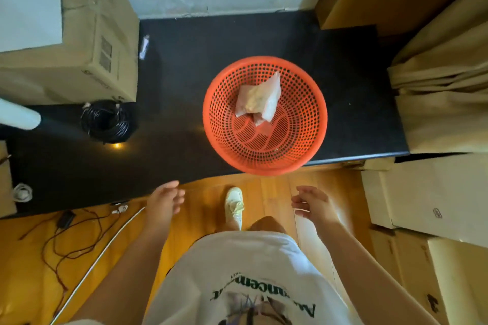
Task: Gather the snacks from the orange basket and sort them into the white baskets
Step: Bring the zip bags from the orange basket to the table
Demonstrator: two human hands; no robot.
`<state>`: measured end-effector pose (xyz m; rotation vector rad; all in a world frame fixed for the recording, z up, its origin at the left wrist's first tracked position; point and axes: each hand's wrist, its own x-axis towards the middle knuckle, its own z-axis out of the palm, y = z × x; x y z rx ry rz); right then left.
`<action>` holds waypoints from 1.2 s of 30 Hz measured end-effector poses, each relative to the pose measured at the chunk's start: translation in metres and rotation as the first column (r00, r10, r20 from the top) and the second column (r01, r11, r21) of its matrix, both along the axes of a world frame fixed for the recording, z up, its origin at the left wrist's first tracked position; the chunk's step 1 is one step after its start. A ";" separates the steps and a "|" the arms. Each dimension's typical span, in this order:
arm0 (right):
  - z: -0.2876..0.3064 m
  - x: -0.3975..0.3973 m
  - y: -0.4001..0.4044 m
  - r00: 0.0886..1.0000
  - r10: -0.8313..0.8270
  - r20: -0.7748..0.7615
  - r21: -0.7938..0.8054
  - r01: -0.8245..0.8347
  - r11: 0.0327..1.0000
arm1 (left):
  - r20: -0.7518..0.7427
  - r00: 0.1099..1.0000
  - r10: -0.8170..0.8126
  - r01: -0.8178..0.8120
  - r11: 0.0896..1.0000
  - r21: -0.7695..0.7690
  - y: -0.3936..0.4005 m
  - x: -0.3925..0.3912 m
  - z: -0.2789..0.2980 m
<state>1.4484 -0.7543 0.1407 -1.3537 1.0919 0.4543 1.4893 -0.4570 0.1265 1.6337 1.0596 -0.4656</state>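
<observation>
Two bare hands are in view in the lower half of the frame, both held over the wooden floor (269,192) and short of the black table (184,74). Left hand (165,199), lower centre-left: fingers loosely relaxed and slightly curled, holding nothing. Right hand (313,203), lower centre-right: fingers spread and gently bent, holding nothing. Neither hand touches the table or the basket.

Orange basket (264,115), round and perforated, stands right of frame centre on the black table, its near rim overhanging the table's front edge. Inside it, on the far side of the bowl, lies a clear snack bag (257,97) with pale contents; a smaller packet (260,120) shows partly beneath its near corner. Contents of the smaller packet cannot be determined.

Cardboard boxes (87,34) occupy the upper left of the frame; further boxes (435,192) line the right edge. A coil of black cable (105,121) sits on the table at centre left. Loose wires (66,232) lie on the floor at lower left. A white shoe (233,204) is visible between the hands.
</observation>
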 end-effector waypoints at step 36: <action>-0.086 0.191 -0.033 0.656 0.675 0.339 -0.488 -0.491 0.722 | 0.496 0.813 -0.304 0.336 0.942 0.027 -0.156 0.187 -0.049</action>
